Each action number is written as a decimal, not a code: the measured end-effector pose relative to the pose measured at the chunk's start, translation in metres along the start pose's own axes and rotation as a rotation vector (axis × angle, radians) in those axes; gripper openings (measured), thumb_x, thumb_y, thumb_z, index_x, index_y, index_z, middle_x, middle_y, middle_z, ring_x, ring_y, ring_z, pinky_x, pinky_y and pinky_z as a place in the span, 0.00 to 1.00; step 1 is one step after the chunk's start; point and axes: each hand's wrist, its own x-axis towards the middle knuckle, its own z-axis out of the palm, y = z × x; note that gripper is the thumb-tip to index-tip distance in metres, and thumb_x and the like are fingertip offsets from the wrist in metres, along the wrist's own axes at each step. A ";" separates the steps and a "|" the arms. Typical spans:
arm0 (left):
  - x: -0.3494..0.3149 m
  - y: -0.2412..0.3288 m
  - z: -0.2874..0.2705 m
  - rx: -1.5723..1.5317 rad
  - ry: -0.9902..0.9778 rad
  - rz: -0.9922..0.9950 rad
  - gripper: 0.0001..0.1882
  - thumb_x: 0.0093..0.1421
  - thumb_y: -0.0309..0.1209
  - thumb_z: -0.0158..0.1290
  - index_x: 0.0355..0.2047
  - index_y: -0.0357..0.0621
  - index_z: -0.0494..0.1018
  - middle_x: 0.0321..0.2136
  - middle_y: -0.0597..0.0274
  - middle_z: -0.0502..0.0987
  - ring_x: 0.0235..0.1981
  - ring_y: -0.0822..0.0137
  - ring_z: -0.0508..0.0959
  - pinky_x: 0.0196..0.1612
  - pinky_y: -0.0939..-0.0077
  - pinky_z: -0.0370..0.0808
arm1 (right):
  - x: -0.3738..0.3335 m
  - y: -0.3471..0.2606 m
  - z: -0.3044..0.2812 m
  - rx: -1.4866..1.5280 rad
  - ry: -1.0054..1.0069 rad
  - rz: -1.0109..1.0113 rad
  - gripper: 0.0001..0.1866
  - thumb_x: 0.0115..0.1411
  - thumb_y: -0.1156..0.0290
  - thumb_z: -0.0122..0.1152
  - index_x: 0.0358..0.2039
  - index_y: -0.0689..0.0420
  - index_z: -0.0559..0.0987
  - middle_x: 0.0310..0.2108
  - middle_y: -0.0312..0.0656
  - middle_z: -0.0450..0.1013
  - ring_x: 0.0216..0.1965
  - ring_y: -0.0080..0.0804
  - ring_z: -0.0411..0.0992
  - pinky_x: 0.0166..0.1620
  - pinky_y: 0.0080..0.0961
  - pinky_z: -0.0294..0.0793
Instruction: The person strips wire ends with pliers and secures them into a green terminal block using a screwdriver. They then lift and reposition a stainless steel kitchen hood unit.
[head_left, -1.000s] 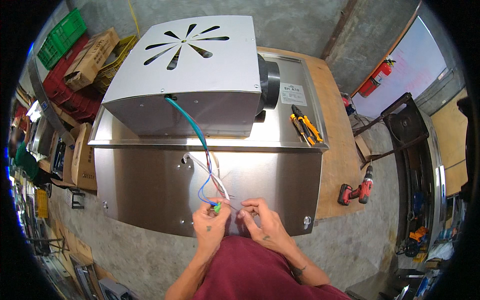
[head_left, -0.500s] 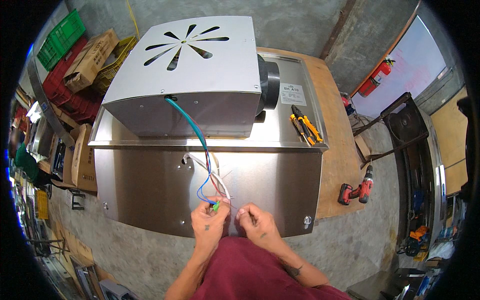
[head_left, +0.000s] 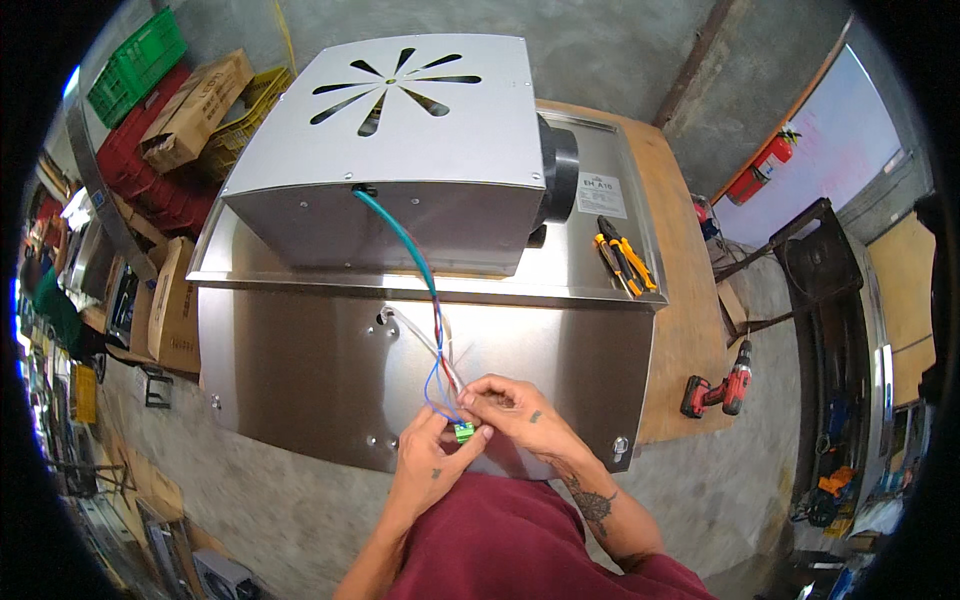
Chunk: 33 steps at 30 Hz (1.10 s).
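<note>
My left hand [head_left: 430, 462] is closed, with a small green terminal block [head_left: 464, 433] between thumb and fingers. Thin blue wires [head_left: 429, 390] loop down into the block. Just above it, the fingertips of my right hand [head_left: 522, 414] pinch at the thin wires; which one they grip is partly hidden. A teal-sleeved cable [head_left: 408, 243] brings these wires down from a metal housing [head_left: 450, 215] with slots in its top. Beside them a pale cable [head_left: 412, 333] emerges from a hole in the steel panel [head_left: 280, 370] under my hands.
Pliers and yellow-handled tools [head_left: 625, 258] lie on the steel tray right of the housing. A red cordless drill [head_left: 718, 384] lies farther right. Crates [head_left: 140, 70] and cardboard boxes [head_left: 172, 310] stand at left, a dark folding chair [head_left: 815, 250] at right.
My right hand has moved left and up to the wires, close against my left hand. The green terminal block has turned and shows more of its face. The whole view has shifted slightly.
</note>
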 end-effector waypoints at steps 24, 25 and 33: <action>-0.004 0.010 -0.003 -0.004 -0.009 -0.032 0.13 0.61 0.29 0.72 0.43 0.32 0.86 0.36 0.52 0.87 0.36 0.63 0.90 0.38 0.72 0.85 | -0.019 -0.003 -0.009 -0.004 0.053 -0.233 0.15 0.73 0.72 0.68 0.56 0.64 0.82 0.49 0.41 0.82 0.51 0.25 0.81 0.58 0.26 0.82; -0.004 0.011 -0.004 0.008 -0.010 -0.027 0.14 0.61 0.29 0.73 0.43 0.32 0.86 0.36 0.52 0.87 0.36 0.63 0.90 0.38 0.72 0.85 | -0.019 -0.003 -0.009 -0.001 0.050 -0.223 0.15 0.73 0.72 0.68 0.56 0.64 0.82 0.49 0.41 0.83 0.51 0.25 0.81 0.58 0.26 0.82; -0.004 0.010 -0.004 -0.003 -0.020 -0.011 0.15 0.60 0.30 0.73 0.42 0.32 0.86 0.36 0.50 0.87 0.36 0.62 0.90 0.38 0.72 0.86 | -0.021 0.002 -0.006 -0.036 0.041 -0.251 0.14 0.75 0.72 0.64 0.58 0.63 0.81 0.49 0.39 0.83 0.50 0.22 0.80 0.54 0.23 0.81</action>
